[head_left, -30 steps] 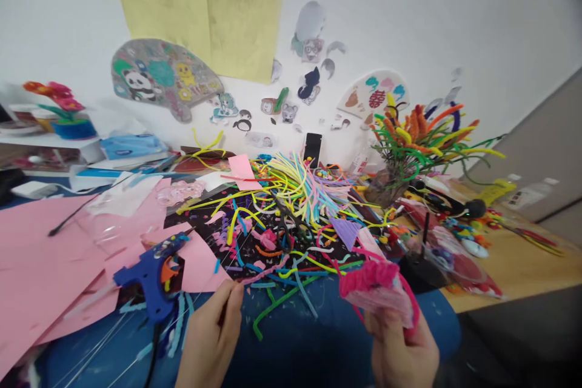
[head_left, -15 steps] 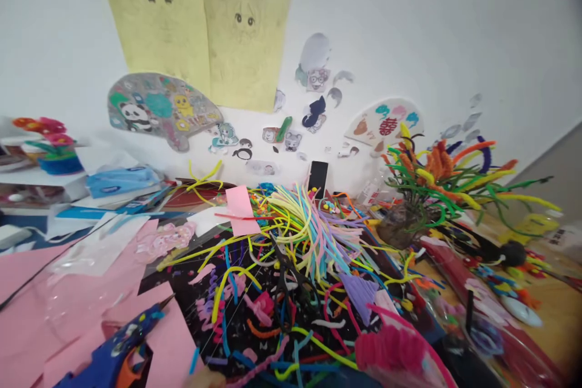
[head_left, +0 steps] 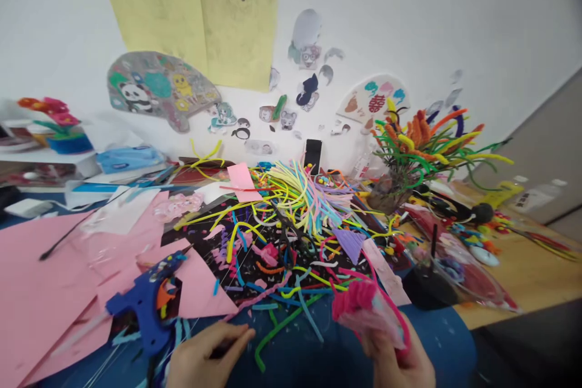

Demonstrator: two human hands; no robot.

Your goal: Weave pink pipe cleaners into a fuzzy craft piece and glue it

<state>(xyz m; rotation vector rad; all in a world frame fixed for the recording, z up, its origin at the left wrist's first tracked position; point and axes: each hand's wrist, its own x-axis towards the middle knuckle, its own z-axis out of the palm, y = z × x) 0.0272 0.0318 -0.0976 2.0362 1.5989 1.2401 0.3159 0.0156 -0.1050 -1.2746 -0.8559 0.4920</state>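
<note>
My right hand [head_left: 400, 351] grips a bright pink craft piece of fuzzy pipe cleaners [head_left: 359, 303], held up at the front of the table. A long pink pipe cleaner loops from it around my fingers. My left hand [head_left: 209, 351] is closed in a pinch near the front edge; anything between the fingertips is too small to make out. Just beyond it lies a twisted pink pipe cleaner [head_left: 261, 298]. To its left rests a blue glue gun [head_left: 145, 303] on pink sheets. A green pipe cleaner [head_left: 282, 330] lies between my hands.
Loose pipe cleaners [head_left: 313, 200] heap up mid-table, with black scissors [head_left: 288, 230] among them. Behind stands a dark phone [head_left: 313, 154]. At right are a jar of pipe-cleaner flowers [head_left: 386, 194] and a black holder [head_left: 430, 285]. Pink sheets [head_left: 40, 291] cover the left.
The view has tilted down and backed off, so more of the front of the table shows. Both hands have come into fuller view, the right still holding the pink pipe-cleaner piece.
</note>
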